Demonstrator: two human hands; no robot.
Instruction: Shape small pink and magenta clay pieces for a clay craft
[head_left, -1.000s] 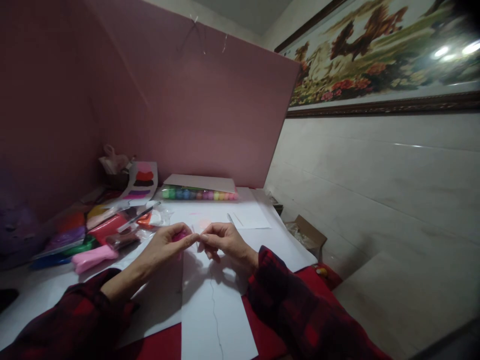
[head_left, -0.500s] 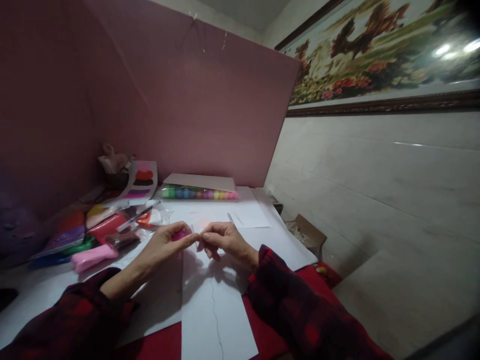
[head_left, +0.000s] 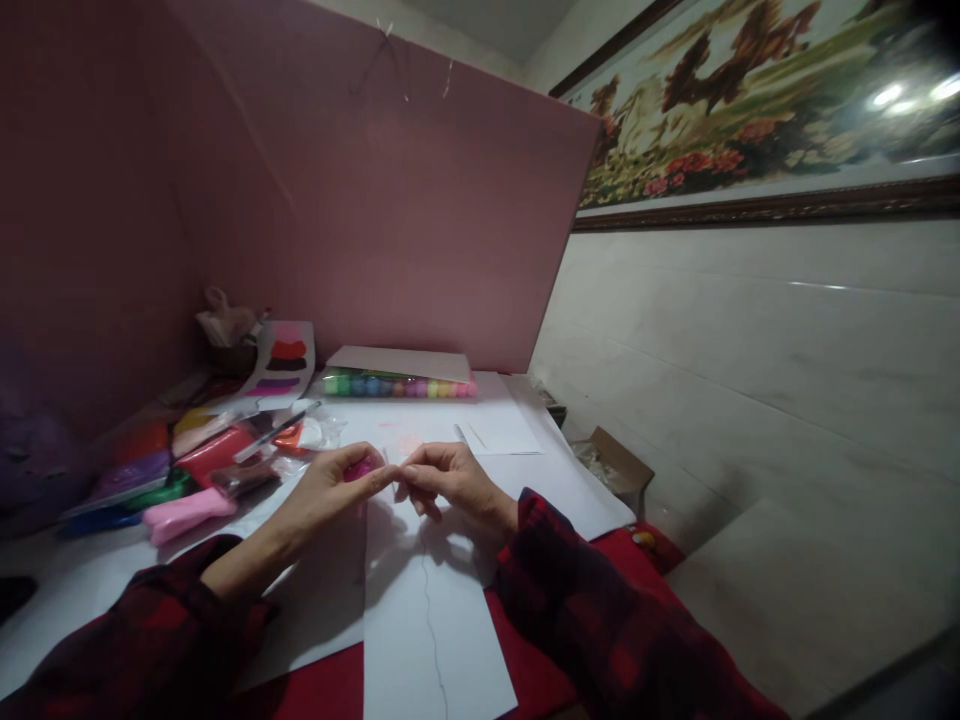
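Observation:
Both my hands meet over the white paper, fingertips touching or almost touching. My left hand [head_left: 339, 482] is closed around a magenta packet of modelling clay [head_left: 362, 467], mostly covered by the fingers and thumb. Thumb and forefinger of my right hand [head_left: 441, 476] are pinched together beside the left fingertips. What the right pinch holds is too small to make out. A little clear plastic seems to show near the fingertips. Beneath them lies a white sheet [head_left: 431, 640] with a thin wavy dark line drawn down it.
Coloured clay packets, among them a pink packet [head_left: 189, 514] and a red packet [head_left: 216, 455], are heaped at left. Behind lies a clear pack of colourful pots [head_left: 401, 387] under a white card. A pen [head_left: 460, 436] rests on paper; a cardboard box [head_left: 619, 468] stands right.

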